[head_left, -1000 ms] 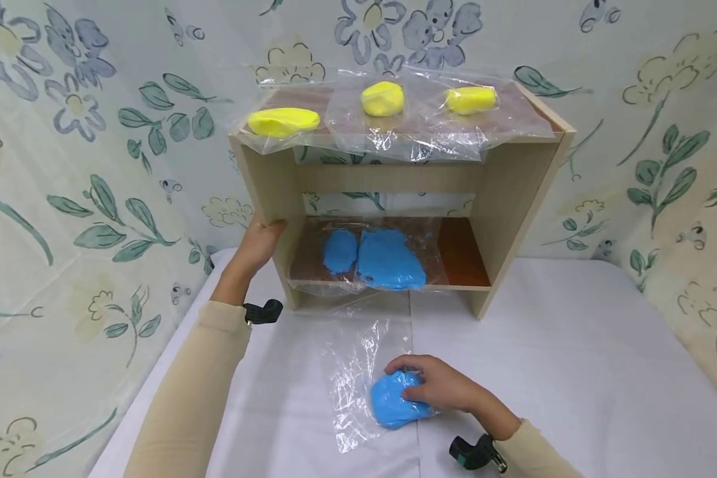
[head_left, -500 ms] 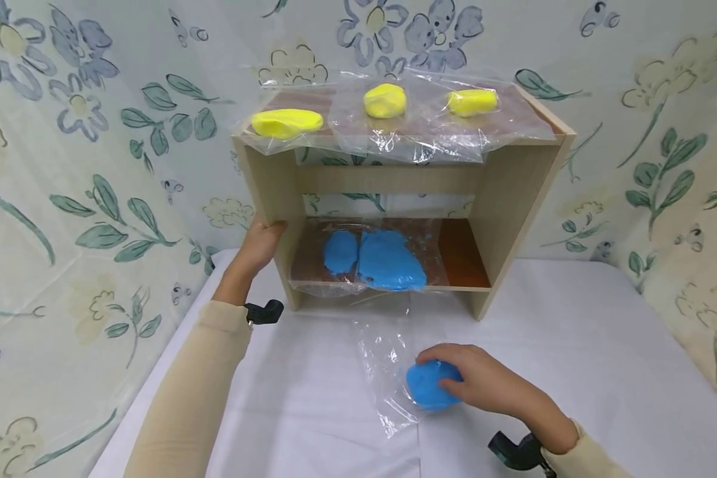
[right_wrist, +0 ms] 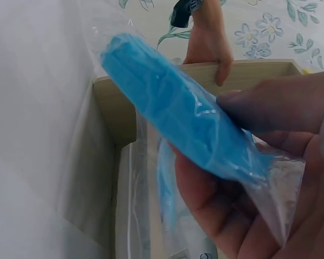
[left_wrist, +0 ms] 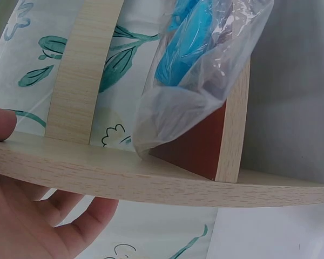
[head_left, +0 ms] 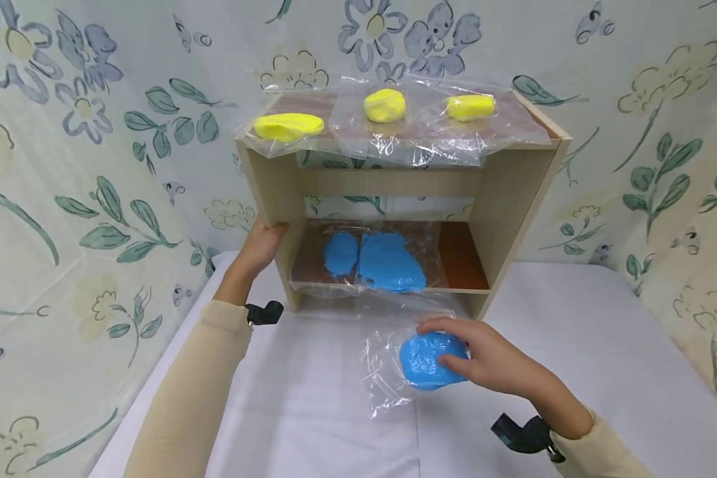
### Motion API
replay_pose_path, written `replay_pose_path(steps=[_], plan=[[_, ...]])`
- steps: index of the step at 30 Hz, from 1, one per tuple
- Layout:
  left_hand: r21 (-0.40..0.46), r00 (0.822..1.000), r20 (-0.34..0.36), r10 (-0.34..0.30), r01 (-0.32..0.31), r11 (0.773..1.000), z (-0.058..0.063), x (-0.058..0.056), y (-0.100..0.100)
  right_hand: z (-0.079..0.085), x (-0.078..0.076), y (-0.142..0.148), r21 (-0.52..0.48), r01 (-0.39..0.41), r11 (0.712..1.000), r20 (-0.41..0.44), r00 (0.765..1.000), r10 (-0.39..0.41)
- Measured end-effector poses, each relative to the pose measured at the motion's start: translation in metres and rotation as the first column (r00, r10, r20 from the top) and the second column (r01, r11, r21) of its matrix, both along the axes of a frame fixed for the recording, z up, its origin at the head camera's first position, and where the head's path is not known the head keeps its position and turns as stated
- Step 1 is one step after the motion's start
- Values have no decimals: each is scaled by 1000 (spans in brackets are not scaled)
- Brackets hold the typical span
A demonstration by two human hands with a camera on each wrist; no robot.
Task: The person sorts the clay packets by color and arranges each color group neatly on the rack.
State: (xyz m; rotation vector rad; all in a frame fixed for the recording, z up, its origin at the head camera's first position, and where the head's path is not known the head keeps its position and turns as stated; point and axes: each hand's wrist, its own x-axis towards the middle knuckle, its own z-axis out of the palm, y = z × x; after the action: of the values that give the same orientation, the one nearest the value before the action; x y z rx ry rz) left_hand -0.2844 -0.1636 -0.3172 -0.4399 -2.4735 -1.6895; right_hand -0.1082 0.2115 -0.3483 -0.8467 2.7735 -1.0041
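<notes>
My right hand (head_left: 490, 355) pinches a flat lump of blue clay (head_left: 428, 358) inside a clear plastic bag (head_left: 388, 392), in front of the shelf's lower board. In the right wrist view the thumb lies over one face of the blue clay (right_wrist: 173, 108), with fingers curled under the other. My left hand (head_left: 259, 249) grips the left side panel of the small wooden shelf (head_left: 271, 192). In the left wrist view the thumb is on the panel's inner side, the fingers (left_wrist: 94, 221) on its outer side. Two bagged blue clay pieces (head_left: 388, 262) lie on the lower board.
Three bagged yellow clay pieces (head_left: 385, 106) rest along the shelf's top board. A bare brown strip of the lower board (head_left: 463, 255) shows at its right end. The shelf stands on a white-covered table (head_left: 573, 345), before a floral cloth backdrop (head_left: 657, 219).
My right hand has moved the bagged blue clay to the right, then up toward the shelf. The left hand keeps its grip on the side panel.
</notes>
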Motion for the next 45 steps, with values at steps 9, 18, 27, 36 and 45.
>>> replay_pose_path(steps=[9, 18, 27, 36, 45], plan=[[9, 1000, 5, -2, 2, 1000, -4, 3, -2, 33, 9, 5, -77, 13, 997, -97, 995, -20], [28, 1000, 5, -15, 15, 1000, -3, 5, -2, 61, -1, 14, -143, -16, 990, -191, 982, -11], [26, 999, 40, -26, 25, 999, 13, 17, 4, 62, -22, 18, -177, 30, 984, -238, 968, -72], [1, 1000, 12, 7, -7, 1000, -2, 2, -2, 55, -75, 16, -157, 37, 987, -353, 931, -91], [3, 1000, 31, 6, -6, 1000, 7, 7, 3, 26, -126, 23, -16, 271, 962, -23, 962, -271]])
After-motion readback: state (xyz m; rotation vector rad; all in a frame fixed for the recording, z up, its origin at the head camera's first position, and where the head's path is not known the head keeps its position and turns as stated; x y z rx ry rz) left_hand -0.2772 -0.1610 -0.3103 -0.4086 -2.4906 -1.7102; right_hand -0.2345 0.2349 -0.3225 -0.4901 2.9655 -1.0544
